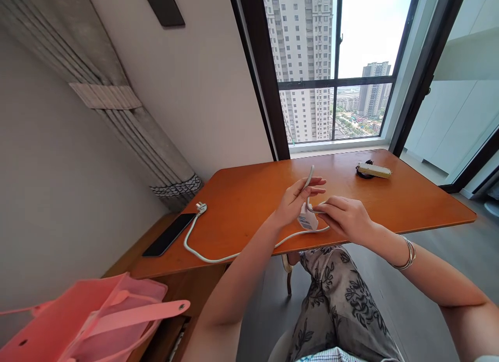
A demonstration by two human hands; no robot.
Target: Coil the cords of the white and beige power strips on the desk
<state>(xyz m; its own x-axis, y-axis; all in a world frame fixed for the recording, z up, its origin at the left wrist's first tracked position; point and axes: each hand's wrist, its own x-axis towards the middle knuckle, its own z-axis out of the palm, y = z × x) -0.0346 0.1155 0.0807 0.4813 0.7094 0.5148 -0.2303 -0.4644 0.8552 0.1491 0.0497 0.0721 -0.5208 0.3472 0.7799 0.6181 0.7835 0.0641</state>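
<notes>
My left hand [295, 199] is above the table's front part, its fingers reaching right, with a bent stretch of white power cord [310, 176] between thumb and fingers. My right hand [346, 216] pinches the same cord just to the right. Below and between the hands is a white block [307, 218] with grey print on its side, partly covered by my fingers; whether it rests on the table I cannot tell. More cord runs along the front edge, passes behind my left forearm and ends at a white plug [201, 208] on the left.
The brown wooden table [249, 195] stands before a window. A black phone-like slab [170, 235] lies at its left edge. At the back right sits a pale power strip [374, 170] with a black cord. A pink bag [128, 318] is at the lower left, beside a gathered curtain [148, 149].
</notes>
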